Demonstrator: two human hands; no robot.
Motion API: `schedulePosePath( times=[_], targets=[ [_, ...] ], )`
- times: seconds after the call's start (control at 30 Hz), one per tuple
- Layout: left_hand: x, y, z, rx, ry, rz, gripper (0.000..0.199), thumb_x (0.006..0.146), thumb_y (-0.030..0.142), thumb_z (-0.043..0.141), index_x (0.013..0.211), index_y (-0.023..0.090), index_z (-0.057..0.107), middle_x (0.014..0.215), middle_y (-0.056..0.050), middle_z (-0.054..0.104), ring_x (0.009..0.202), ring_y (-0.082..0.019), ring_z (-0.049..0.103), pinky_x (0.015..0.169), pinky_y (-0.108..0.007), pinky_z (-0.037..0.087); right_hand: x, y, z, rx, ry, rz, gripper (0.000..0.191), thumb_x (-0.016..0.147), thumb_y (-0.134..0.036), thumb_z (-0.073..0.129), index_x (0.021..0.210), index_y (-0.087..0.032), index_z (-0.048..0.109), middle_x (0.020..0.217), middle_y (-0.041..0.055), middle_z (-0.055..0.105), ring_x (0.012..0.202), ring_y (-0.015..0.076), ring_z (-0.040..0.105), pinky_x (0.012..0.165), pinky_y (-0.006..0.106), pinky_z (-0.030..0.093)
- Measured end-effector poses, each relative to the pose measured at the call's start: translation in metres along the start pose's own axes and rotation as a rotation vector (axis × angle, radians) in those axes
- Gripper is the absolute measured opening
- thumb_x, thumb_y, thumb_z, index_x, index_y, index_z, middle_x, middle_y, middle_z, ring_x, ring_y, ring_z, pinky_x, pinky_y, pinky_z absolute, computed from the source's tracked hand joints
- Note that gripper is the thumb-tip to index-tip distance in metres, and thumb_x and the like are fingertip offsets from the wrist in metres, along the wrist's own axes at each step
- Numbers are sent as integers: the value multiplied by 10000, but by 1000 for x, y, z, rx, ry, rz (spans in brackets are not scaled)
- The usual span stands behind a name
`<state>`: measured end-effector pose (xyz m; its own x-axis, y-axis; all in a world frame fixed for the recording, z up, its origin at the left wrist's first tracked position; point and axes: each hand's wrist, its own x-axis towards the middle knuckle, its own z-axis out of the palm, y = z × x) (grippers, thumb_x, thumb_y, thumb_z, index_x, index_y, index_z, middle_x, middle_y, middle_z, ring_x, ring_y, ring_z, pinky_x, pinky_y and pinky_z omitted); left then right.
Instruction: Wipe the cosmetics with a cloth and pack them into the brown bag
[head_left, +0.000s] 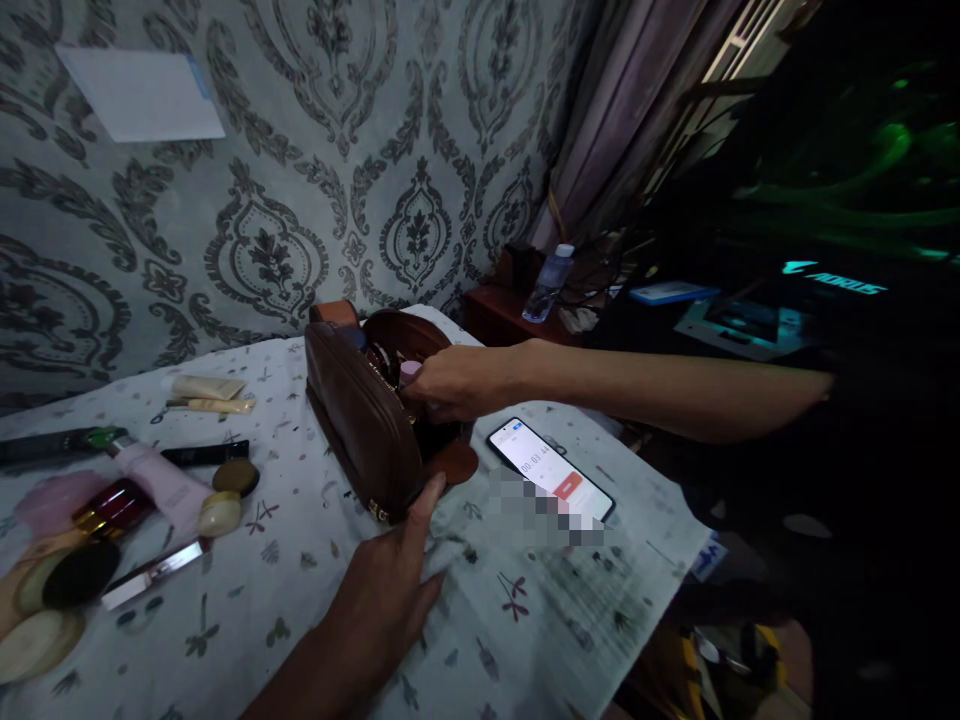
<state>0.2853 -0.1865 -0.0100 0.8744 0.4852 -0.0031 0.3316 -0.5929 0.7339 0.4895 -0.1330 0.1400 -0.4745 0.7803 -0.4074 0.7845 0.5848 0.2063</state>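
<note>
**Currently, a brown bag (360, 425) has the right hand (446, 385) in its mouth and the left hand (390, 575) at its near end**

Largest is the wall (416, 215), papered in grey damask, with a purplish curtain (600, 120) hanging to its right. Below spreads a white printed cloth (555, 640), and on it, near the middle of the view, stands the bag, unzipped and gaping towards the right.

The right hand reaches into the opening with its fingers bent; their tips are hidden, so I cannot tell whether they grip anything. The left hand lies low beside the bag, partly open, one outstretched finger touching a round brown tab (454, 465), with nothing seen in its grasp.

Behind, a clear bottle (547, 290) stands on a reddish-brown surface (487, 303). A phone (551, 465) lies face up just right of the bag, its screen lit. Well to the left are a pale pink tube (161, 485), a dark red jar (112, 507) and a small cream-coloured jar (220, 514). Smallest is a pink piece (409, 372) showing in the bag's mouth, by the right hand.
</note>
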Motion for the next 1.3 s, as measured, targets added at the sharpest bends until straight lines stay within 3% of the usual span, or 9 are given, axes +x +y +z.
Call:
schedulePosePath(
  times=[0.37,0.5,0.7,0.87,1.03,1.3],
  targets=[
    [0,-1,-1,-17,-8,22,955,796,52,523,1559,289,0,1350,-136,620,1095,-298,675,870,-445,565,3,-9,2,-182,-65,161,258,954,-171,454,1047,-116,688,939,144,712,915,273,697,660,330,444],
    [0,-1,-1,-12,-27,2,959,805,65,527,1554,304,-22,1333,-122,631,1088,-291,677,876,-447,561,1,-8,6,-206,-35,148,238,946,-151,463,1006,-112,690,955,149,708,928,278,696,679,338,458],
    [0,-2,0,-24,-6,33,941,795,53,515,1560,269,12,1342,-143,623,1082,-298,680,869,-454,565,-1,-8,6,-208,12,102,276,935,-81,437,1043,-105,690,1205,172,646,971,271,681,663,326,452],
    [0,-5,0,13,-16,28,953,805,64,522,1560,287,-16,1389,-151,588,1121,-311,664,894,-478,560,2,-9,7,-147,-17,58,316,920,-61,454,1105,-153,693,1152,153,663,851,213,682,593,292,415],
    [1,-3,0,26,-26,8,968,800,59,530,1553,310,-24,1419,-142,565,1127,-314,664,892,-473,562,8,-10,10,-169,-70,81,213,841,-231,667,1019,-127,719,1192,178,645,869,245,667,594,296,425],
    [0,-3,4,23,-29,-14,941,798,69,535,1553,279,13,1307,-137,648,1099,-291,678,876,-444,568,9,-12,11,-113,-50,55,167,836,-96,631,984,-122,705,1076,156,692,901,224,653,646,282,447]
  ],
)
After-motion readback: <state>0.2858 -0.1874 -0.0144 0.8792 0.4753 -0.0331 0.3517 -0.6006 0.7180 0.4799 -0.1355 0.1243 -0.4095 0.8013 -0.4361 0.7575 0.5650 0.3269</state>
